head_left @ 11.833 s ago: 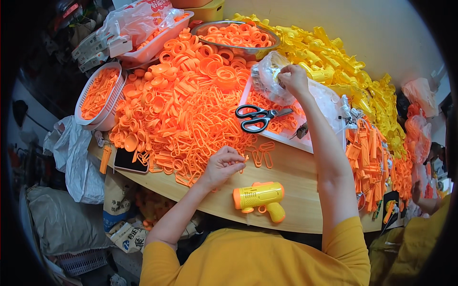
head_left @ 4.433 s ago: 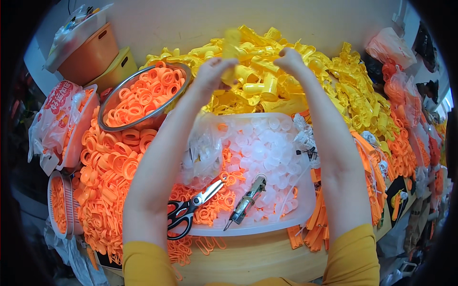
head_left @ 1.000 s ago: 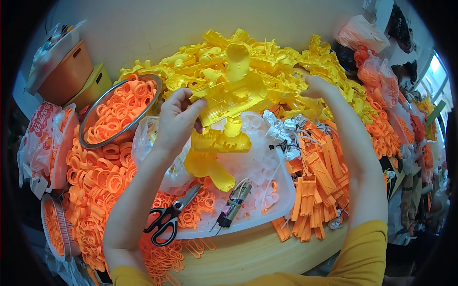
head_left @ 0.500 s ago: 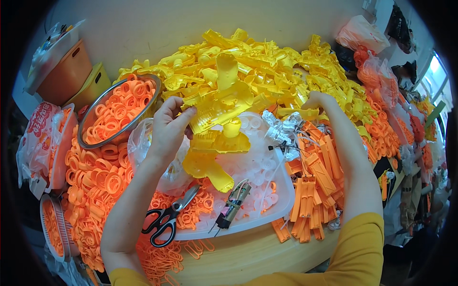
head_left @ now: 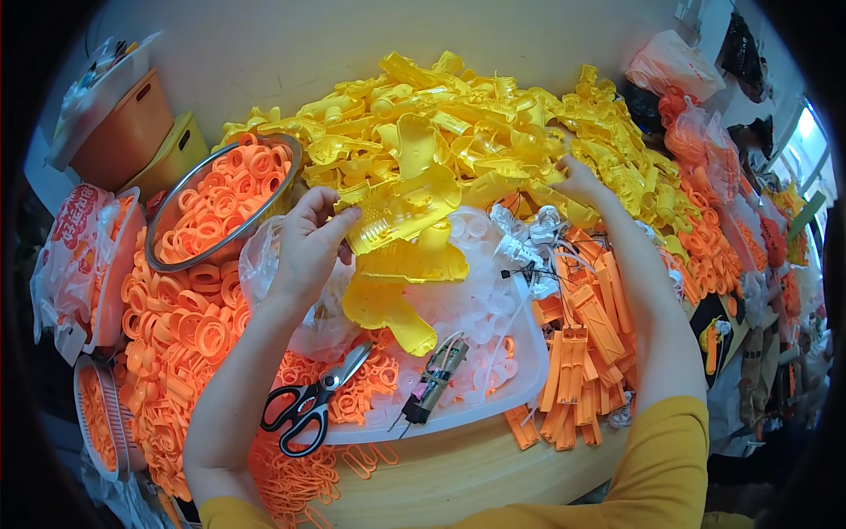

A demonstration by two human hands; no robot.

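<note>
The left hand (head_left: 313, 234) is out in front at mid-left, its thumb and fingers pinched narrow on the edge of a yellow shell (head_left: 410, 207), which hangs open over the back of the white tray (head_left: 530, 370); just below it a second shell (head_left: 388, 309) lies over the tray, its handle part slanting down toward the near edge; the right hand (head_left: 582, 181) reaches to the front of the yellow pile (head_left: 502, 110), fingers bent among the parts, though I cannot tell whether they grip one.

In the tray are clear cups (head_left: 493, 317), with a bunched plastic bag (head_left: 260, 260) at its left; a dark cylinder (head_left: 434, 379) with wires rests on the cups near the front, and the scissors (head_left: 308, 406) lie to its left, blades part open and pointing up toward the second shell; right of the tray, orange slats (head_left: 582, 344) lie heaped below a cluster of white wired parts (head_left: 529, 238).

To the left a steel bowl (head_left: 167, 268) of orange rings (head_left: 229, 189) tilts above an orange heap (head_left: 176, 370); loose orange clips (head_left: 295, 485) spread onto the bench (head_left: 467, 472).
</note>
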